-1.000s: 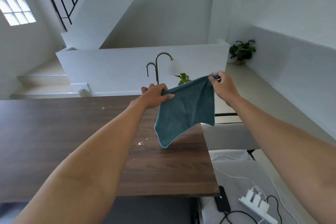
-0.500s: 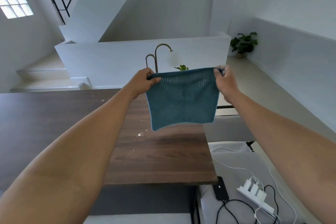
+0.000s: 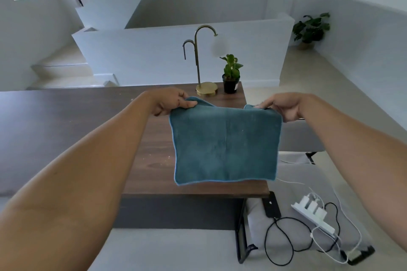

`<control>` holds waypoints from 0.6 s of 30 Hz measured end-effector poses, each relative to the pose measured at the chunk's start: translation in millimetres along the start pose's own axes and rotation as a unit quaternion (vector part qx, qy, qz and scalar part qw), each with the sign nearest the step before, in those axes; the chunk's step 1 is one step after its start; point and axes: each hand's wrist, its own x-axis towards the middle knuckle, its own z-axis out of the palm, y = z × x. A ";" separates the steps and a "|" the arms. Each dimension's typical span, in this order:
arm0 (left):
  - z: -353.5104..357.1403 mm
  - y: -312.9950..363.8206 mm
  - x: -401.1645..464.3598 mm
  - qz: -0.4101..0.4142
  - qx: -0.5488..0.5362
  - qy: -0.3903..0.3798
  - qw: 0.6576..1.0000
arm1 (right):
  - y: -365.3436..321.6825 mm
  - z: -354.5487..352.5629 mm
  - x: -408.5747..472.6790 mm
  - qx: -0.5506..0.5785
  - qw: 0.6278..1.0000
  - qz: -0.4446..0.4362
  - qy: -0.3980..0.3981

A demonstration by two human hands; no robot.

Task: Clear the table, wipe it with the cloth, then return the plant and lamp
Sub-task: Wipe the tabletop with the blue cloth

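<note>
A teal cloth point(image 3: 224, 147) hangs spread flat over the right end of the dark wooden table point(image 3: 77, 116). My left hand point(image 3: 169, 101) pinches its upper left corner and my right hand point(image 3: 284, 105) pinches its upper right corner. A brass lamp point(image 3: 202, 61) with two curved arms stands on its round base at the table's far right corner. Right beside it stands a small green plant point(image 3: 231, 75) in a black pot. Light crumbs dot the tabletop left of the cloth.
Below the table's right end lie a black phone point(image 3: 271, 205), a white power strip point(image 3: 312, 215) and tangled black and white cables on a grey surface. A larger potted plant point(image 3: 310, 28) stands on the floor at the far right wall. Stairs rise at the left.
Both hands lowered the cloth and stretched it flat between them, toward the table's near right end. The view tilted down, so the lamp base and the potted plant now show.
</note>
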 end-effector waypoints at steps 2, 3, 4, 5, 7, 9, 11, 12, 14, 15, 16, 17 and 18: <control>8.1 -12.2 9.1 -0.008 -0.003 0.004 1.000 | 6.3 2.5 11.3 -0.014 1.000 0.022 0.014; 11.1 -18.7 14.5 -0.008 0.008 0.016 1.000 | 10.3 3.5 18.6 -0.021 0.999 0.024 0.016; 14.4 -25.0 19.6 -0.008 0.023 0.034 0.999 | 15.4 4.2 27.6 -0.027 0.999 0.022 0.024; 18.3 -31.1 25.1 -0.009 0.037 0.055 0.998 | 21.3 5.9 36.0 -0.030 0.999 0.018 0.040; 28.5 -43.4 35.1 -0.011 0.047 0.094 0.994 | 34.2 11.1 52.0 -0.041 0.995 0.012 0.092; 39.1 -56.4 45.1 -0.013 0.039 0.126 0.991 | 47.4 17.7 67.5 -0.042 0.988 -0.002 0.151; 46.8 -68.5 54.3 -0.015 0.039 0.147 0.988 | 58.8 19.7 83.6 -0.038 0.975 -0.034 0.218; 49.4 -73.6 60.1 -0.018 0.042 0.155 0.987 | 63.0 19.2 90.4 -0.036 0.968 -0.053 0.244; 53.4 -81.2 70.9 -0.023 0.050 0.170 0.984 | 69.8 14.9 103.8 -0.030 0.956 -0.084 0.279; 54.8 -83.8 76.2 -0.023 0.053 0.178 0.982 | 71.4 12.8 109.0 -0.031 0.952 -0.096 0.290; 55.5 -86.3 81.7 -0.022 0.057 0.185 0.981 | 72.3 10.0 114.4 -0.039 0.947 -0.105 0.300; 55.2 -88.4 86.9 -0.021 0.061 0.190 0.980 | 72.9 6.8 119.7 -0.052 0.942 -0.112 0.311; 54.3 -89.3 91.5 -0.020 0.065 0.193 0.979 | 73.1 3.7 124.7 -0.070 0.937 -0.116 0.323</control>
